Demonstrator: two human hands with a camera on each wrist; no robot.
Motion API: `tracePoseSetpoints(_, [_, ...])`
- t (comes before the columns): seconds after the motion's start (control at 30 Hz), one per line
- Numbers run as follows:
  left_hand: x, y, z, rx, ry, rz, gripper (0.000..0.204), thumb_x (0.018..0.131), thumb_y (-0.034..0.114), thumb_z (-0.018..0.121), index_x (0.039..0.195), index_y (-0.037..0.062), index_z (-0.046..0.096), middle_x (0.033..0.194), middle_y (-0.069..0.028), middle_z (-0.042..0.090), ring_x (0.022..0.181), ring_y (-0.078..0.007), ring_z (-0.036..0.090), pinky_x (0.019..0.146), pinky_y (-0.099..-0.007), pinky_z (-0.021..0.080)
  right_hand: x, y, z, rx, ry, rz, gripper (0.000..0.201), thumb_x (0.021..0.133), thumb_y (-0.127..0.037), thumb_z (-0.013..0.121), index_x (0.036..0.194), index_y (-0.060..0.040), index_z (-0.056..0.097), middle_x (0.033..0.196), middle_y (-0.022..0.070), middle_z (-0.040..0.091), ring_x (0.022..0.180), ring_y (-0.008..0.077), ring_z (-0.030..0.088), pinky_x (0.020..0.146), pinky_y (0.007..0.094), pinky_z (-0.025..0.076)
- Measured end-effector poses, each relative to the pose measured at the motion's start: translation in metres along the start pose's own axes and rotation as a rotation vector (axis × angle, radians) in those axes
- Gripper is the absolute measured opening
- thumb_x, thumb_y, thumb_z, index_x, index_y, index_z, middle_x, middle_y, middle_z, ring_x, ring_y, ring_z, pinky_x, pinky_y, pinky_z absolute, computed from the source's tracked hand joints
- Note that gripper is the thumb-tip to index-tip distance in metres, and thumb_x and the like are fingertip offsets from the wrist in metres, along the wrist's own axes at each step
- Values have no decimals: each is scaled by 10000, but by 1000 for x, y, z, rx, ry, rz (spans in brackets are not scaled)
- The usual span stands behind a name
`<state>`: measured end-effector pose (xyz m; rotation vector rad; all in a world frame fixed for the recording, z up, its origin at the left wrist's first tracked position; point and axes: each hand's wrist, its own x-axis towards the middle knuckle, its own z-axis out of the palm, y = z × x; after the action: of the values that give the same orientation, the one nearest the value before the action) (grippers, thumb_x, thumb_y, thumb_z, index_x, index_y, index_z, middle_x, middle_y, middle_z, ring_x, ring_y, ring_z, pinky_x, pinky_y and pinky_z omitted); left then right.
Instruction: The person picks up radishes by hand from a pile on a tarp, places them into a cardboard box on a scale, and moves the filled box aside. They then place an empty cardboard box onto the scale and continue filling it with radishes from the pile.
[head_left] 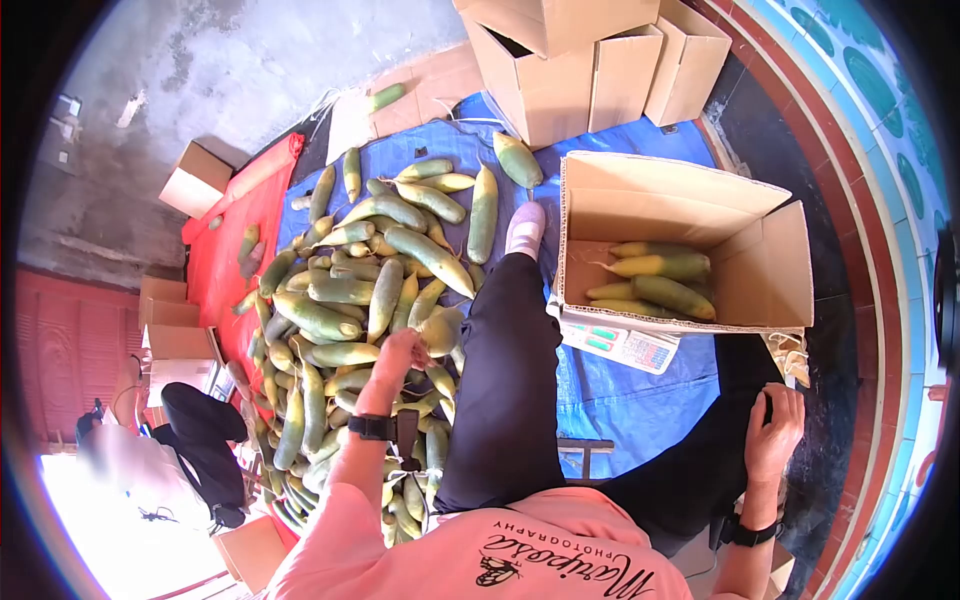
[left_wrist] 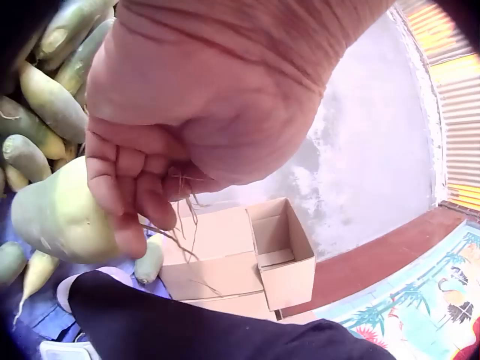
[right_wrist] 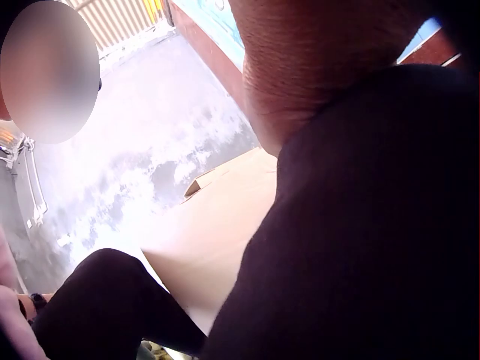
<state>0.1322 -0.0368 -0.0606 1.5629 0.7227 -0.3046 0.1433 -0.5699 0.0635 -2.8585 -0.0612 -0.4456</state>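
My left hand (head_left: 405, 352) is at the near right side of a pile of green radishes (head_left: 340, 290), beside my thigh. Its fingers are curled and pinch thin root strands (left_wrist: 191, 210), which dangle below them in the left wrist view. Right at the fingertips is the end of a thick, pale green radish (left_wrist: 64, 214), partly hidden behind the fingers. My right hand (head_left: 775, 435) rests on my right knee with its fingers loosely bent and nothing in them. The right wrist view shows mainly dark trouser legs, with the fingers hidden.
An open cardboard box (head_left: 680, 215) with several radishes inside sits on a white scale (head_left: 620, 345) to the right. More cartons (head_left: 560, 90) stand at the back. Blue sheeting (head_left: 640, 415) covers the floor. Another person in dark trousers (head_left: 205, 440) is at the left.
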Motion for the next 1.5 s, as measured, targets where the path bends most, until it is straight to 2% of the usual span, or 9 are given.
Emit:
tracePoseSetpoints(0.13, [17,-54,8,-77,103,-276,211,913,134,396,833,3,539,684,-130,614,617,-230,664,527,-289,503,-4,4,-1,-2,22,2,79,791,-16,604,866,5,596,894,143,623,863,348,578,795,427,451])
tracePoseSetpoints(0.27, [25,-71,11,-31,139,-299,241,921,138,388,843,-28,545,725,-165,638,632,-250,686,516,-306,527,-5,6,0,6,32,13,76,790,-17,606,862,3,595,894,142,625,861,346,582,794,430,452])
tracePoseSetpoints(0.57, [63,-65,20,235,240,18,289,917,264,460,811,15,561,636,-120,625,570,-213,673,500,-310,520,-2,4,1,8,29,15,79,784,-14,606,860,-3,591,890,141,626,859,341,584,788,426,454])
tracePoseSetpoints(0.8, [60,-45,41,662,414,354,249,864,198,601,728,25,483,605,-97,595,534,-202,661,488,-327,502,2,0,1,7,31,-18,62,792,7,594,853,15,583,871,156,615,835,360,573,756,417,459])
tracePoseSetpoints(1.0, [62,-40,41,248,301,263,296,932,244,526,740,20,502,613,-96,604,525,-210,649,512,-316,497,3,-3,0,1,12,7,76,784,-15,604,856,-1,585,886,141,620,858,343,578,786,430,450])
tracePoseSetpoints(1.23, [67,-46,32,422,277,170,322,954,276,459,821,8,578,619,-122,617,548,-224,644,581,-346,506,3,-3,0,-10,25,-21,62,789,8,588,850,11,579,869,157,610,833,363,569,753,425,454])
tracePoseSetpoints(1.33, [75,-66,18,471,258,153,314,953,286,456,845,17,577,695,-153,644,627,-276,660,632,-376,517,3,-2,0,-15,28,-28,63,789,5,589,851,11,578,868,156,610,832,363,567,754,426,452])
tracePoseSetpoints(1.4, [77,-80,7,1050,283,466,331,952,322,448,886,23,574,852,-195,665,789,-339,657,708,-421,522,2,-1,1,-8,35,-34,64,789,2,590,850,11,578,868,157,609,832,364,566,754,427,451])
tracePoseSetpoints(1.5, [66,-68,14,953,333,200,325,947,325,438,931,29,571,986,-221,648,923,-382,618,769,-476,506,2,0,1,0,32,-22,67,787,-1,592,851,12,579,871,159,609,833,367,565,757,431,448])
